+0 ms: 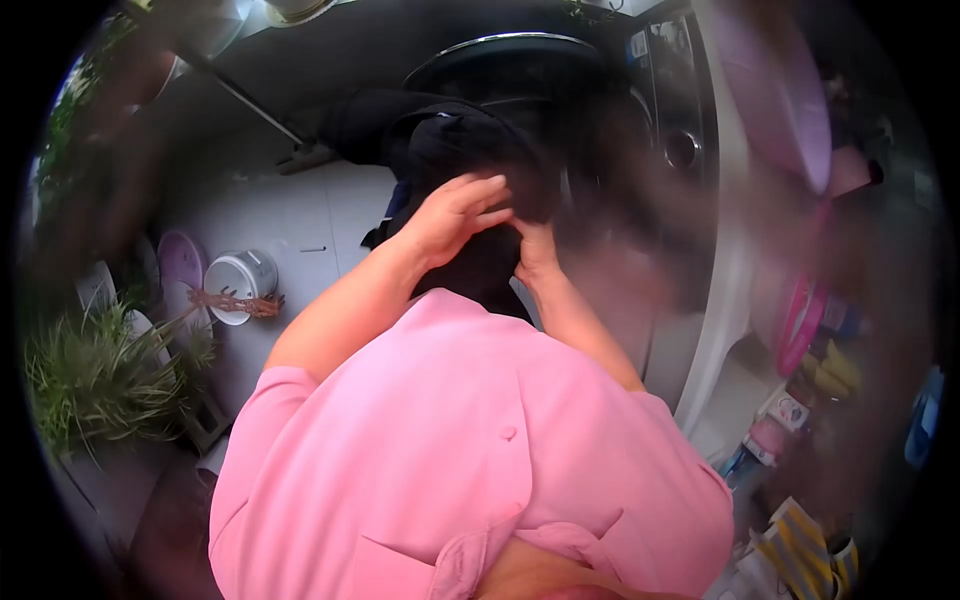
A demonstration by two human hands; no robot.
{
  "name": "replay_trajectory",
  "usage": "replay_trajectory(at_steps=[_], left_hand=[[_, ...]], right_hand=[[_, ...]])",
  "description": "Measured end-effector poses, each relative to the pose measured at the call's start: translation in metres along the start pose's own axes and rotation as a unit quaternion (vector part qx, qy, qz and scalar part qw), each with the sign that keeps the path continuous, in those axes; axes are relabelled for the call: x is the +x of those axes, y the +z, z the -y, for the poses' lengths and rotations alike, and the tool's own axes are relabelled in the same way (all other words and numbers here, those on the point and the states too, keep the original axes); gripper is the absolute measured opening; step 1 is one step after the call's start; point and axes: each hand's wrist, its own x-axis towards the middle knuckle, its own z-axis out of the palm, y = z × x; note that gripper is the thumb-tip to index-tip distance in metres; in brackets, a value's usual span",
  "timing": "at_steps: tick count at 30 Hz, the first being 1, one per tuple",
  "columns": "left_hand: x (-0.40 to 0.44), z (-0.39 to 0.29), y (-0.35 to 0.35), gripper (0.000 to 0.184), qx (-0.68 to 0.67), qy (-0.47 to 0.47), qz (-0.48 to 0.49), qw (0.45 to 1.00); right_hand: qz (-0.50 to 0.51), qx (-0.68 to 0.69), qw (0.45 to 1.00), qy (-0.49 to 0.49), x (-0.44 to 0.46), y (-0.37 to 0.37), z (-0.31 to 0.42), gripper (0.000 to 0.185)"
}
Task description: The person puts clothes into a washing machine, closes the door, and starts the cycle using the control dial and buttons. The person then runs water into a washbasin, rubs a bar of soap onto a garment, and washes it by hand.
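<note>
Dark clothing (450, 150) lies bunched in front of the person's pink shirt, reaching toward the round rim of a dark washing machine (520, 42). My left hand (462, 212) is over the dark cloth, its fingers slightly bent and apart, with nothing visible between them. Close beside it, my right hand (536, 245) touches or nearly touches the other hand's fingertips; its own fingers are partly hidden against the dark fabric, and what they hold cannot be made out.
A white bucket (240, 285) and a green plant (100, 375) stand at the left. A pole (245, 95) slants at upper left. Pink basins (780, 90) and a white ledge (720, 300) are at the right, with small packets (785, 410) and a striped cloth (800, 545) lower down.
</note>
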Motion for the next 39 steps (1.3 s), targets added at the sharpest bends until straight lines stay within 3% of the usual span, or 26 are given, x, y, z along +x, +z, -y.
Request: replay_trajectory(at_steps=[6,7,11,15,17,21,25,27,28,29,31,36,39], left_hand=[[-0.023,-0.028,-0.069,0.035,0.080,-0.062,-0.065,0.993],[-0.029,-0.031,-0.081,0.034,0.089,-0.057,-0.107,0.989],[-0.045,-0.029,-0.102,0.030,0.079,-0.064,-0.220,0.970],[-0.051,-0.027,-0.135,0.028,0.068,-0.072,-0.270,0.958],[-0.048,-0.021,-0.145,0.027,0.109,-0.072,-0.373,0.919],[-0.034,-0.011,-0.152,0.027,0.087,-0.052,-0.382,0.919],[-0.014,0.010,-0.139,0.027,0.106,-0.078,-0.400,0.907],[-0.005,0.021,-0.136,0.028,0.108,-0.126,-0.409,0.897],[-0.002,0.026,-0.133,0.028,0.118,-0.146,-0.397,0.898],[0.003,0.030,-0.129,0.028,0.116,-0.152,-0.401,0.896],[0.016,0.037,-0.127,0.028,0.144,-0.181,-0.415,0.880],[0.011,0.061,-0.148,0.027,0.134,-0.197,-0.458,0.857],[0.007,0.074,-0.159,0.027,0.142,-0.234,-0.477,0.835]], right_hand=[[-0.075,0.065,0.986,0.133,0.025,-0.017,-0.051,0.025],[-0.077,0.072,0.985,0.134,0.027,-0.012,-0.056,0.025],[-0.093,0.135,0.944,0.287,0.019,-0.010,-0.057,0.021],[-0.096,0.187,0.915,0.345,0.020,-0.022,-0.080,0.021],[-0.120,0.187,0.904,0.365,0.030,-0.035,-0.073,0.023],[-0.150,0.224,0.912,0.309,0.080,-0.084,-0.046,0.029],[-0.260,0.234,0.929,0.118,0.145,-0.146,0.030,0.033],[-0.233,0.279,0.930,0.050,0.189,-0.220,0.039,0.037],[-0.319,0.226,0.921,0.007,0.202,-0.224,0.055,0.039],[-0.339,0.191,0.919,-0.064,0.223,-0.247,0.046,0.044],[-0.579,0.034,0.814,-0.040,0.262,-0.260,0.039,0.050],[-0.597,0.058,0.799,-0.036,0.312,-0.303,0.061,0.058],[-0.715,-0.078,0.694,-0.042,0.328,-0.294,0.064,0.063]])
